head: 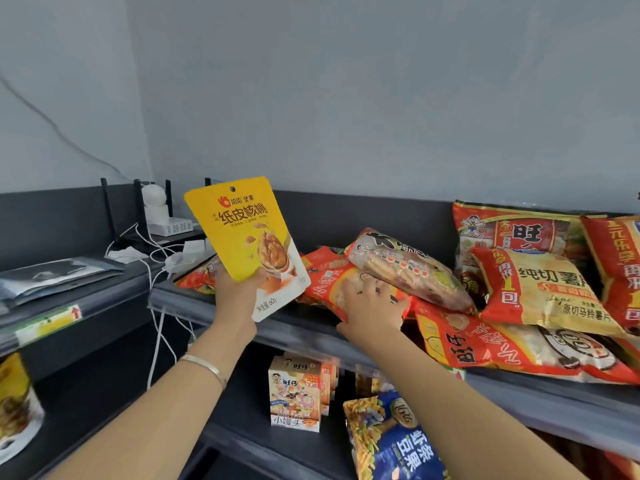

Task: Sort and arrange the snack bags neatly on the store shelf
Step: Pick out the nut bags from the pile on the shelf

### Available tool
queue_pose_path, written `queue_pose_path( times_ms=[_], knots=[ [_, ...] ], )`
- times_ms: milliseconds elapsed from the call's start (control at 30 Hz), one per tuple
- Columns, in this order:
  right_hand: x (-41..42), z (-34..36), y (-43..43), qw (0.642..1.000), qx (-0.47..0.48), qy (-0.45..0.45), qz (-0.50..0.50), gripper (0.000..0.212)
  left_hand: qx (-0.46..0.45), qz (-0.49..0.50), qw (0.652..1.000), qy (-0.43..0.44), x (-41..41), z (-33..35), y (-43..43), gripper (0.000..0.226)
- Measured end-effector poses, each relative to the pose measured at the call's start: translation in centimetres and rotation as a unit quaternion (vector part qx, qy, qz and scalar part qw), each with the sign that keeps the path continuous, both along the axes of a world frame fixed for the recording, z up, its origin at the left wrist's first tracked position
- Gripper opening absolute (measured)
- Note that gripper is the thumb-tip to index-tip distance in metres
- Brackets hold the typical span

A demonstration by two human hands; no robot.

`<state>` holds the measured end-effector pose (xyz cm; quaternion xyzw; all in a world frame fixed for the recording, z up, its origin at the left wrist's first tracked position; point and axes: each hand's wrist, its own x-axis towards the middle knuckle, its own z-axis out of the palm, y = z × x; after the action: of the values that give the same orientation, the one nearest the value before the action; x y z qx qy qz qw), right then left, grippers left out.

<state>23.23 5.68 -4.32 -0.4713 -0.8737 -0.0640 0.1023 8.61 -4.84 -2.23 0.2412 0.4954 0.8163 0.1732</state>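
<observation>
One yellow walnut pouch [242, 237] stands upright just left of centre frame, held up in front of the shelf's left end. The left hand [235, 296] grips its lower part, thumb across the front and the other fingers curled behind. One silver bangle [207, 367] circles that wrist.

Right of it, the right hand [372, 306] lies on a red snack bag [329, 278] at the front of the grey shelf [519, 393]. Its fingers are spread and nearly straight, flat on the bag, and their tips reach the clear cracker bag [408, 268] that lies tilted across it.

At least seven bags lie jumbled on this shelf. One orange-red bag [199, 277] is partly hidden behind the pouch. At the right are one large red bag [512, 233] against the back wall, one gold-and-red potato chip bag [543, 292] leaning over it, and a second chip bag [620, 265] cut off by the right edge. One long red bag [512, 348] lies flat, print upside down, along the front lip.

On the shelf below, lower centre, small snack boxes [294, 393] stand in a row front to back; how many I cannot tell. One blue snack bag [394, 441] lies just right of them.

At the left of the frame, a neighbouring shelf carries one white device [166, 223], several white cables [156, 327] and some grey plastic sleeves [52, 275].
</observation>
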Motion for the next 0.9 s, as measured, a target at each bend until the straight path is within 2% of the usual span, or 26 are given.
queue_pose_path(
  times_ms=[167,267,367,467,567,700,767,900],
  knots=[
    [0.3,0.3,0.9,0.999,-0.008,0.034,0.009,0.059,0.020,-0.014,1.000,-0.009,0.4,0.5,-0.8,0.031],
    [0.0,0.1,1.1,0.999,0.003,0.042,-0.013,0.059,0.016,-0.027,0.999,0.009,0.1,0.6,-0.4,0.031],
    [-0.7,-0.7,1.1,0.998,0.038,0.041,-0.034,0.061,0.002,-0.036,0.999,0.010,-0.2,0.4,0.2,0.019],
    [-0.4,-0.7,1.4,0.995,0.064,0.069,-0.020,0.045,0.001,-0.039,0.999,0.002,-0.3,0.5,0.3,0.014],
    [0.7,0.3,1.6,0.985,0.067,0.156,0.019,0.030,0.014,-0.041,0.999,0.012,-0.7,1.4,0.1,0.011],
    [2.7,2.6,0.9,0.955,0.035,0.294,0.016,0.023,0.085,-0.083,0.993,0.026,0.6,4.9,-0.1,0.012],
    [3.9,3.7,0.5,0.923,0.009,0.384,0.009,0.014,0.126,-0.119,0.985,0.027,2.0,6.6,0.2,0.012],
    [7.6,5.3,0.1,0.853,-0.079,0.516,-0.005,0.013,0.159,-0.193,0.967,0.035,5.6,8.0,2.0,0.015]
  ],
)
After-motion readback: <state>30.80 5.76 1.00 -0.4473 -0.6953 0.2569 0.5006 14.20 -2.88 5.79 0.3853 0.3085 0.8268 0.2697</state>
